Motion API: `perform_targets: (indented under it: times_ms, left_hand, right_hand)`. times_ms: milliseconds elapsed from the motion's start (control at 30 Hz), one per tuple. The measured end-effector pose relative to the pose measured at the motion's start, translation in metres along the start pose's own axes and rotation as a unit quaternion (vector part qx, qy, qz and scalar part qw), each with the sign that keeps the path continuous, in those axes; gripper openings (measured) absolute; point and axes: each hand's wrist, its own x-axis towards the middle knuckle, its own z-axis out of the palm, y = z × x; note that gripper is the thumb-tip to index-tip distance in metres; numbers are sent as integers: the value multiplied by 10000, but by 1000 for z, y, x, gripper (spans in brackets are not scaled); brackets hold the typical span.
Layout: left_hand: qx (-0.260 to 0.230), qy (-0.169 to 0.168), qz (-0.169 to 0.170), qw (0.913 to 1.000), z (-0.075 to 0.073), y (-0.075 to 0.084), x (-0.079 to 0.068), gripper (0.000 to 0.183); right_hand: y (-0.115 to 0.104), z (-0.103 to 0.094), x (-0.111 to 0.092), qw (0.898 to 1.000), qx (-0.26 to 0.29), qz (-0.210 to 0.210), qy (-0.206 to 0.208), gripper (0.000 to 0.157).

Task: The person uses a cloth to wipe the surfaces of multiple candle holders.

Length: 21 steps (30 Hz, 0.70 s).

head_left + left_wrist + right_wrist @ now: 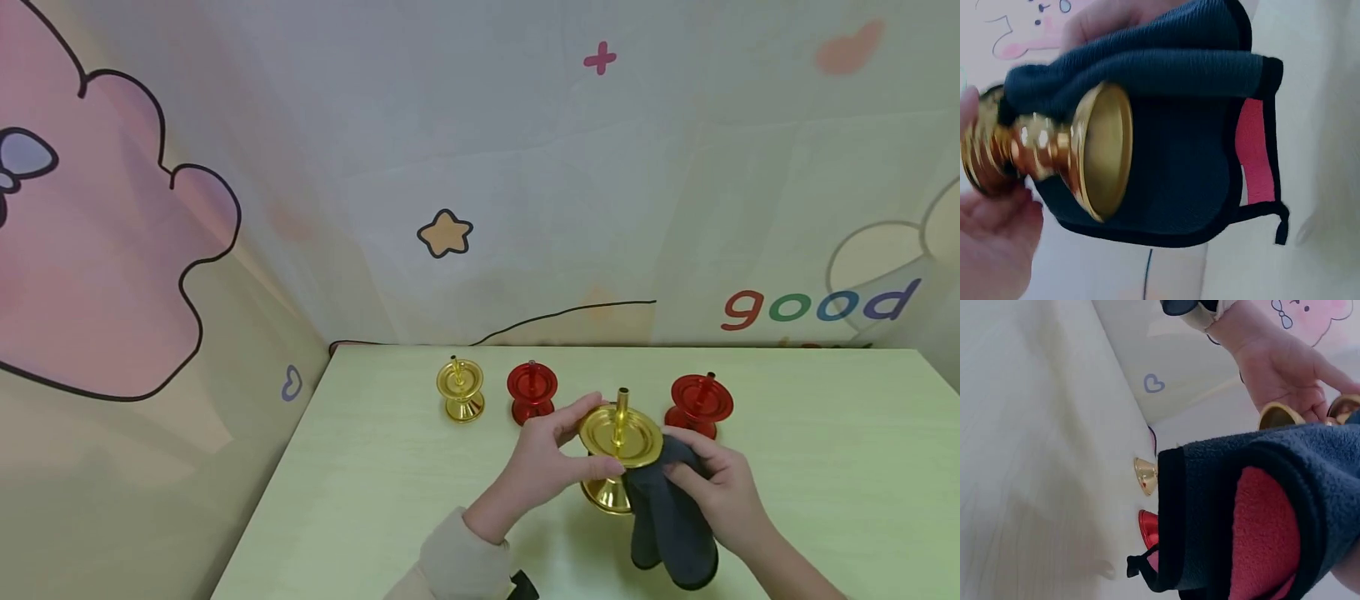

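Observation:
Above the table, my left hand [531,471] grips a shiny gold candlestick [609,497] by its upper dish, thumb in front and fingers behind. The candlestick is upright, its spike pointing up and its flared base below. My right hand [726,492] pinches a dark blue-grey cloth [681,537] against the right side of the dish. The cloth hangs down in folds; black edging and a pink-red part [1266,525] show in the right wrist view. In the left wrist view the cloth lies behind the stem and base of the candlestick [1105,156].
A smaller-looking gold candlestick [463,410] and a red candlestick [530,408] stand at the back of the table [360,500]. Another red candlestick [697,404] stands farther right, behind my right hand. A printed curtain [525,167] hangs behind the table.

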Motion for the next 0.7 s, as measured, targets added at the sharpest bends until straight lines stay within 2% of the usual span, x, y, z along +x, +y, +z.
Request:
perform_targets:
  times_ms: [100, 167, 233, 300, 367, 433, 533, 633, 700]
  left_hand:
    - [-508, -666, 190, 9963, -6, -5, 2, 68]
    - [-756, -966, 146, 9923, -8, -7, 3, 71]
    - [-867, -1013, 43, 9911, -9, -7, 6, 75]
    - [-799, -785, -100, 9937, -8, -7, 6, 75]
    - [-620, -431, -234, 9969, -6, -6, 6, 71]
    - [-248, -105, -258, 9993, -3, -5, 4, 63]
    - [422, 67, -115, 9990, 1, -3, 1, 56]
    - [938, 139, -8, 9955, 5, -2, -1, 58]
    - [1073, 247, -104, 9939, 7, -1, 0, 64]
  right_hand:
    - [1, -6, 2, 9926, 1038, -82, -630, 53]
    - [2, -9, 3, 9837, 1525, -105, -944, 55]
    - [2, -10, 3, 9776, 1814, -29, -1065, 54]
    - [3, -10, 2, 9785, 1836, 16, -945, 53]
    - [3, -9, 1, 9834, 1675, 139, -678, 51]
    - [3, -7, 0, 9909, 1283, 293, -279, 48]
    - [2, -4, 0, 9963, 628, 512, 291, 44]
    - [0, 1, 1, 9954, -441, 580, 625, 34]
    - [-1, 3, 1, 9894, -1136, 570, 704, 28]
